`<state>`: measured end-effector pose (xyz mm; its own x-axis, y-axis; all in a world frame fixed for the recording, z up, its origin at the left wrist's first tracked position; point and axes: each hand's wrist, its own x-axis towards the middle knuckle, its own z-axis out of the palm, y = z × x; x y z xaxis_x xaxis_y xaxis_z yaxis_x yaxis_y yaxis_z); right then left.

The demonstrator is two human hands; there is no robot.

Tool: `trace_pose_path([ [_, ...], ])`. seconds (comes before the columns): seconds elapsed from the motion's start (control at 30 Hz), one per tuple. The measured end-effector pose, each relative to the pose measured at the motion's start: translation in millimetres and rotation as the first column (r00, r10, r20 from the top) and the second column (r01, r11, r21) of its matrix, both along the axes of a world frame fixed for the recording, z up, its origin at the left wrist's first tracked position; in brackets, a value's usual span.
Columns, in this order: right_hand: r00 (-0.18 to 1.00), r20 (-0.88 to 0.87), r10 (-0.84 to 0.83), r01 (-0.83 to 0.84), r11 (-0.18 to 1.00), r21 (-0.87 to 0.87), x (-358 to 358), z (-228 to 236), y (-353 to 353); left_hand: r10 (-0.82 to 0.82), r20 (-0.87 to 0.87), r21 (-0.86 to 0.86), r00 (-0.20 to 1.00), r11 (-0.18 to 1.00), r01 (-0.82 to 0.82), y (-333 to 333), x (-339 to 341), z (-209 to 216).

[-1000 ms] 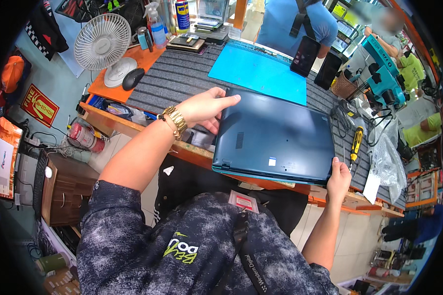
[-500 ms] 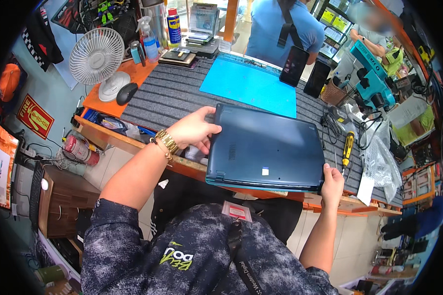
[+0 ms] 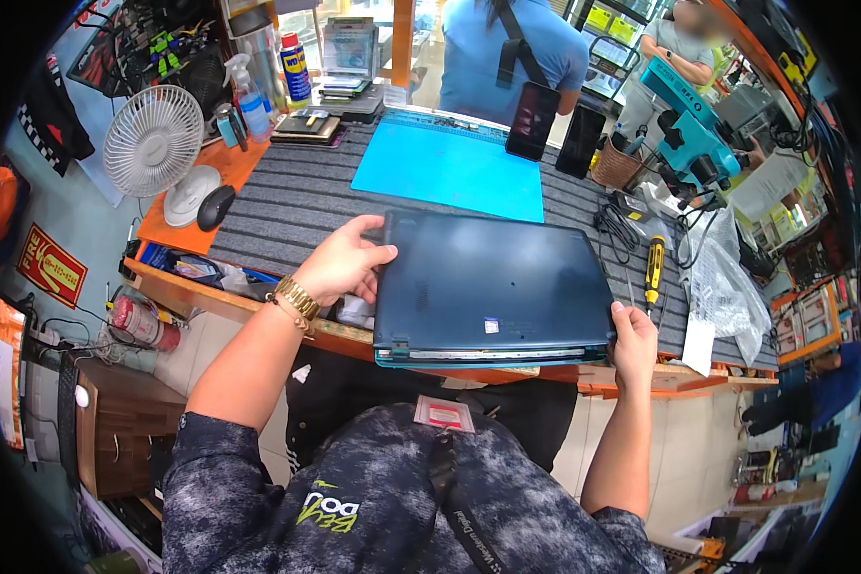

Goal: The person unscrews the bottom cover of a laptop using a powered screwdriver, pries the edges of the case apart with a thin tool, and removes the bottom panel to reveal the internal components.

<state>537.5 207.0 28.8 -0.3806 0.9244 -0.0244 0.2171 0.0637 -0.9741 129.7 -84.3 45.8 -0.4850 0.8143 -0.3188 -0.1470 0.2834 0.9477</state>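
A dark blue laptop (image 3: 497,282) is held underside up over the front edge of the bench, its hinge side toward me, with a small pale sticker near that side. My left hand (image 3: 346,260) grips its left edge, thumb on top and the other fingers partly hidden below. At the near right corner my right hand (image 3: 633,340) has its thumb on the edge; its remaining fingers are mostly out of sight. Just right of the laptop lies a yellow and black screwdriver (image 3: 653,268).
Beyond the laptop, a blue mat (image 3: 445,167) lies on the grey ribbed bench cover (image 3: 287,206). A white fan (image 3: 153,143) and black mouse (image 3: 216,207) are at the left. Black cables (image 3: 617,234), bubble wrap (image 3: 722,277) and a teal microscope (image 3: 689,139) occupy the right. Two phones stand at the back.
The laptop has tilted, showing more of its hinge side. Both hands keep their hold on it. The whole view has shifted, so the bench things appear further left.
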Motion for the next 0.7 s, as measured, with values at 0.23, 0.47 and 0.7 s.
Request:
trace_pose_path([
  [0.23,0.995,-0.093,-0.02,0.012,0.996,-0.083,0,4,-2,0.05,0.086,0.034,0.995,0.998,-0.053,2,3,-7],
  [0.47,0.981,-0.193,-0.011,-0.008,0.995,-0.097,-3,15,2,0.108,0.161,0.058,0.981,0.991,-0.119,-1,2,6],
  [0.7,0.975,-0.222,-0.032,0.007,0.994,-0.113,-2,13,4,-0.184,-0.445,0.062,0.876,0.97,0.235,-16,2,-3],
])
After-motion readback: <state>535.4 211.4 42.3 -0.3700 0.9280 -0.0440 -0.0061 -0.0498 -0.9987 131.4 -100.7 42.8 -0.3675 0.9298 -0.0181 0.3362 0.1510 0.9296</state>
